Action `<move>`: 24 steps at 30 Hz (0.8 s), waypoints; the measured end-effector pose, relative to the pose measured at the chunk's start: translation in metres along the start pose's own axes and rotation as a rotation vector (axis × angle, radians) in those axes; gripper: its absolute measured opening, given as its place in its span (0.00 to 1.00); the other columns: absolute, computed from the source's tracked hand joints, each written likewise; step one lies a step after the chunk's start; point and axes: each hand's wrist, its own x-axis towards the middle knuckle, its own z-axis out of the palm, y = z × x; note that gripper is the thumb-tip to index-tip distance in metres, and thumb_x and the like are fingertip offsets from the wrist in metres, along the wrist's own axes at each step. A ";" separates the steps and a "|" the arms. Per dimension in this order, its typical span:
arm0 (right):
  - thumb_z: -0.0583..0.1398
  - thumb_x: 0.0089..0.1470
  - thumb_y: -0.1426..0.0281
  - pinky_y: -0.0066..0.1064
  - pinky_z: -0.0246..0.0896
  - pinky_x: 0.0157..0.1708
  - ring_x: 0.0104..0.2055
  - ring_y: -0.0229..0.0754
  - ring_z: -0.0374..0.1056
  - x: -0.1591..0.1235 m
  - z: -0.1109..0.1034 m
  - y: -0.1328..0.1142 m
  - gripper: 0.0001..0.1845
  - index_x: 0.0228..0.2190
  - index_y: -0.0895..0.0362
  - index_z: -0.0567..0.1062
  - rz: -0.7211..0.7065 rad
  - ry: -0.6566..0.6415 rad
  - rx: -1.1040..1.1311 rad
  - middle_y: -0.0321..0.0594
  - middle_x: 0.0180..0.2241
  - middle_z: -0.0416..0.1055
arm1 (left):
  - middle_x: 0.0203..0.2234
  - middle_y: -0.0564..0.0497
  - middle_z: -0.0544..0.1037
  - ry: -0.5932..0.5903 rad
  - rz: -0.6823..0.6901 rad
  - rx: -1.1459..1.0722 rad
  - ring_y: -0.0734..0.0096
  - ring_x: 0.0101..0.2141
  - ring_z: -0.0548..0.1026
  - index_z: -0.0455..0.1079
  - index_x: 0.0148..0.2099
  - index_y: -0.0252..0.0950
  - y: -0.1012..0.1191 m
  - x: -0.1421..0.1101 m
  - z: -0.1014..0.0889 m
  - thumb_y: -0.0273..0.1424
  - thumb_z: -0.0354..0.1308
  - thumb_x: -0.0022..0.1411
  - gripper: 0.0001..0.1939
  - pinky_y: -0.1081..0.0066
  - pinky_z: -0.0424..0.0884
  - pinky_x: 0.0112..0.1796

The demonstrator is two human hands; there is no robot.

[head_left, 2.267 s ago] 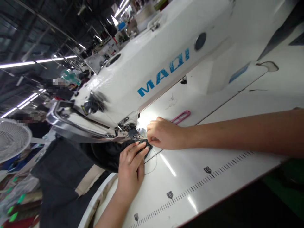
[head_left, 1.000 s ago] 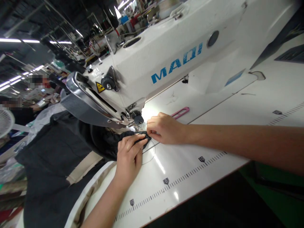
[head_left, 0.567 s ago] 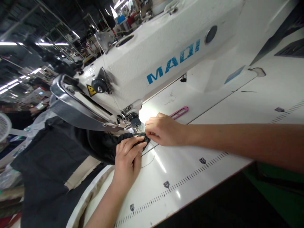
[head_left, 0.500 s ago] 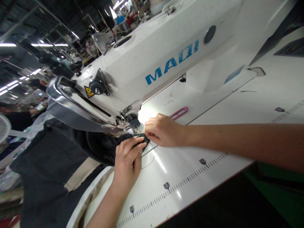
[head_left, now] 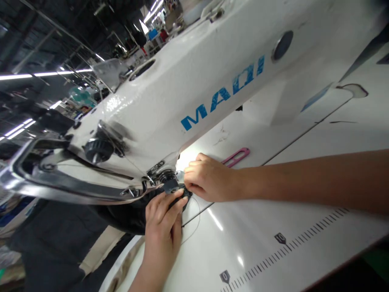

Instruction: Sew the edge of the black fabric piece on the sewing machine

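Observation:
A white sewing machine with blue lettering fills the middle of the view. Black fabric lies bunched under its needle area. My left hand presses on this fabric, fingertips close in front of the needle and thumb tucked beneath. Just right of the needle, my right hand has its fingers curled and pinched on the fabric's edge. The needle and presser foot are mostly hidden by the machine head and my fingers. A loose thread loops on the table beside my left fingertips.
A pink slotted tool lies on the machine bed behind my right hand. Printed ruler marks run along the front of the white table. Dark cloth with a beige strip hangs at the left.
My view has moved closer and tilted, so the machine looks larger and its head sits lower left. Both hands keep nearly the same place on the black fabric.

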 end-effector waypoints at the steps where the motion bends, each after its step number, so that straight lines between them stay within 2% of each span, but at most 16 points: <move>1: 0.56 0.55 0.77 0.36 0.46 0.35 0.32 0.43 0.61 0.001 0.000 -0.001 0.08 0.24 0.59 0.70 -0.003 -0.002 -0.007 0.38 0.28 0.68 | 0.47 0.46 0.72 -0.004 -0.004 0.001 0.61 0.51 0.66 0.68 0.49 0.37 -0.001 -0.001 -0.001 0.17 0.51 0.61 0.17 0.58 0.62 0.50; 7: 0.57 0.52 0.77 0.37 0.45 0.36 0.34 0.45 0.63 0.013 0.002 -0.003 0.06 0.25 0.60 0.71 -0.008 -0.080 -0.035 0.40 0.29 0.69 | 0.47 0.44 0.72 -0.002 -0.028 -0.028 0.60 0.50 0.67 0.69 0.48 0.36 -0.007 -0.004 -0.003 0.17 0.52 0.61 0.16 0.57 0.65 0.48; 11: 0.55 0.54 0.75 0.38 0.45 0.36 0.33 0.46 0.62 0.015 0.007 -0.002 0.07 0.25 0.60 0.70 -0.021 -0.053 -0.066 0.41 0.28 0.69 | 0.48 0.43 0.71 0.014 -0.042 -0.045 0.59 0.51 0.67 0.70 0.47 0.35 -0.007 -0.003 -0.002 0.16 0.52 0.60 0.15 0.56 0.65 0.49; 17: 0.54 0.53 0.75 0.38 0.46 0.39 0.33 0.45 0.61 0.013 0.011 0.001 0.08 0.23 0.58 0.69 -0.077 0.015 -0.099 0.38 0.26 0.67 | 0.49 0.44 0.66 0.030 -0.099 -0.043 0.62 0.50 0.67 0.70 0.48 0.37 -0.007 -0.006 -0.001 0.18 0.52 0.61 0.15 0.60 0.67 0.47; 24: 0.55 0.54 0.74 0.36 0.43 0.32 0.27 0.43 0.57 0.019 0.015 0.009 0.11 0.21 0.57 0.67 -0.068 0.103 -0.160 0.37 0.21 0.64 | 0.47 0.43 0.69 0.073 -0.055 0.015 0.66 0.48 0.69 0.70 0.46 0.34 -0.017 0.001 0.002 0.19 0.53 0.61 0.12 0.68 0.69 0.45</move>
